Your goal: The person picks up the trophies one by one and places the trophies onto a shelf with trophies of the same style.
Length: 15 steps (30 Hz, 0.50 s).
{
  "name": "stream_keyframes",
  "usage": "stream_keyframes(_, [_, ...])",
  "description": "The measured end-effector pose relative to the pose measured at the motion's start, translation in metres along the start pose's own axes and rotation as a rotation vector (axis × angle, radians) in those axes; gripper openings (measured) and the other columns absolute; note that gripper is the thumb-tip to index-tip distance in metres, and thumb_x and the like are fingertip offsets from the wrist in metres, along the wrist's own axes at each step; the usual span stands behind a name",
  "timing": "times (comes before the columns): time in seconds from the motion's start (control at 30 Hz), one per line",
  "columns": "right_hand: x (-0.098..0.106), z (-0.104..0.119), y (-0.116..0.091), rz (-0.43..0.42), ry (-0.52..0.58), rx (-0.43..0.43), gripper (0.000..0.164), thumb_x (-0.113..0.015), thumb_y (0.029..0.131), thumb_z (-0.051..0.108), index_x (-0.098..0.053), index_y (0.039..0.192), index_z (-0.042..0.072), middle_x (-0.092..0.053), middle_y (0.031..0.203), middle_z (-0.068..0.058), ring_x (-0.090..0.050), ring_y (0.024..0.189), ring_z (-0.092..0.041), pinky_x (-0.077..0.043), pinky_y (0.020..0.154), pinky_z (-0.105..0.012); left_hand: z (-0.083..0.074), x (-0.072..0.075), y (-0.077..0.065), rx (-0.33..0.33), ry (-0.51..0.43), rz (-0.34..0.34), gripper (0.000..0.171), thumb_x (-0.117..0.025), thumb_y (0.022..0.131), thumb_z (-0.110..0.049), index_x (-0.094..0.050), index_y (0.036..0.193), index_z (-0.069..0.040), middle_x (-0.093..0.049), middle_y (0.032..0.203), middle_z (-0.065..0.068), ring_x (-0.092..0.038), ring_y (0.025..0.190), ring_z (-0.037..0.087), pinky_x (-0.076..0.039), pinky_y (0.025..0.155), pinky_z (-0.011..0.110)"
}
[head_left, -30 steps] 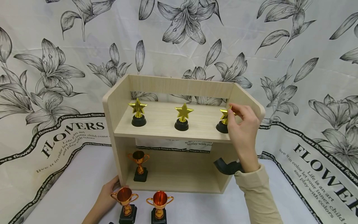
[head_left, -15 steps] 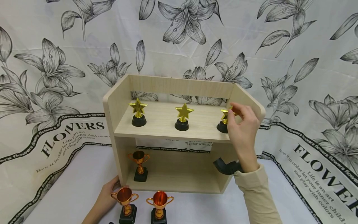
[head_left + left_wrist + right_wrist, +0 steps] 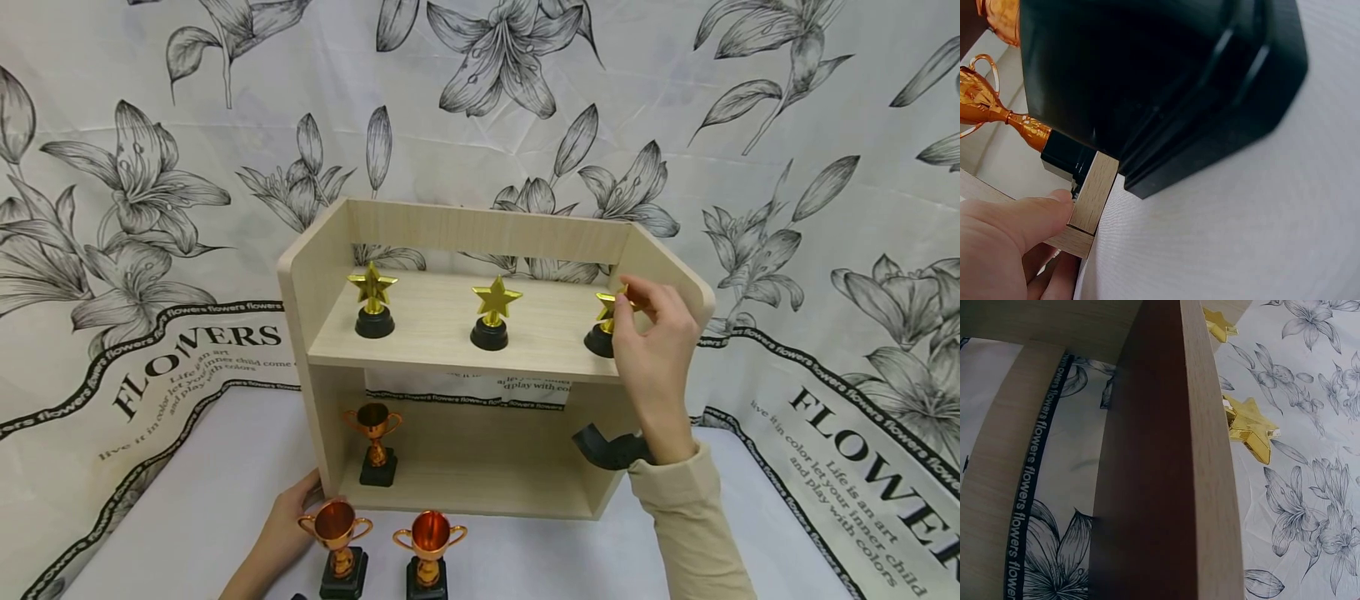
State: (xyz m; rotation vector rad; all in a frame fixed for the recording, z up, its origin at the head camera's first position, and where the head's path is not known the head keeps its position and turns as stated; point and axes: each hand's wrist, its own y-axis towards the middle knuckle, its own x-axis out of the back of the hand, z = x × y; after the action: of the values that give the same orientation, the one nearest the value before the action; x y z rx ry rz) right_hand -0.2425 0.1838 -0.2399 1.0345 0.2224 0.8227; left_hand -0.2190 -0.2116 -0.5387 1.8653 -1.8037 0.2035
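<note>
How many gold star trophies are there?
3, all on the upper shelf: the left star trophy, the middle star trophy and the right star trophy, the last partly hidden by the right hand holding it.

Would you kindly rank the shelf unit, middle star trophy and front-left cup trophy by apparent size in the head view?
1. Shelf unit
2. Front-left cup trophy, possibly enlarged by nearness
3. Middle star trophy

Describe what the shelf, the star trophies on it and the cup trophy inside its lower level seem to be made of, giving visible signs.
Shelf: wood or wood-look board, matt; fine grain shows on its edges.
Star trophies: glossy, gold-coloured tops, perhaps coated plastic or metal; their faces reflect light.
Cup trophy: shiny, copper-coloured plastic or metal; highlights mark its curves.
</note>
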Motion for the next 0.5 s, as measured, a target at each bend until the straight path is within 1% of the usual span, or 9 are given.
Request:
stream_keyframes(0.23, [0.0012,0.0001,-0.0008,-0.005,0.011,-0.005,0.022,-0.060,0.087,0.001,-0.068,0.108,0.000,-0.063,0.095,-0.013,-0.059,0.090,-0.018,-0.048,0.086,-0.019,-0.0005,-0.0005,0.0009,0.015,0.003,0.004,0.065,-0.072,0.083,-0.025,-0.046,0.135,0.003,-0.056,0.127,0.022,-0.060,0.108,0.034,-0.047,0.091,0.049])
stream_keyframes(0.37, [0.0019,0.0004,-0.0018,0.002,0.013,-0.011,0.023,-0.063,0.087,0.004,-0.067,0.110,-0.001,-0.064,0.098,-0.013,-0.059,0.092,-0.018,-0.048,0.089,-0.023,-0.0015,0.0001,0.0009,0.016,-0.012,0.007,0.065,-0.072,0.083,-0.025,-0.045,0.136,0.002,-0.055,0.128,0.022,-0.059,0.110,0.034,-0.047,0.092,0.050])
stream_keyframes(0.5, [0.0036,0.0025,-0.0035,0.021,0.016,-0.019,0.030,-0.065,0.086,0.007,-0.063,0.115,-0.001,-0.063,0.106,-0.013,-0.059,0.100,-0.021,-0.047,0.094,-0.030,-0.0010,0.0004,0.0009,0.010,-0.022,0.008,0.065,-0.072,0.083,-0.024,-0.044,0.136,0.003,-0.054,0.129,0.023,-0.058,0.111,0.035,-0.046,0.093,0.050])
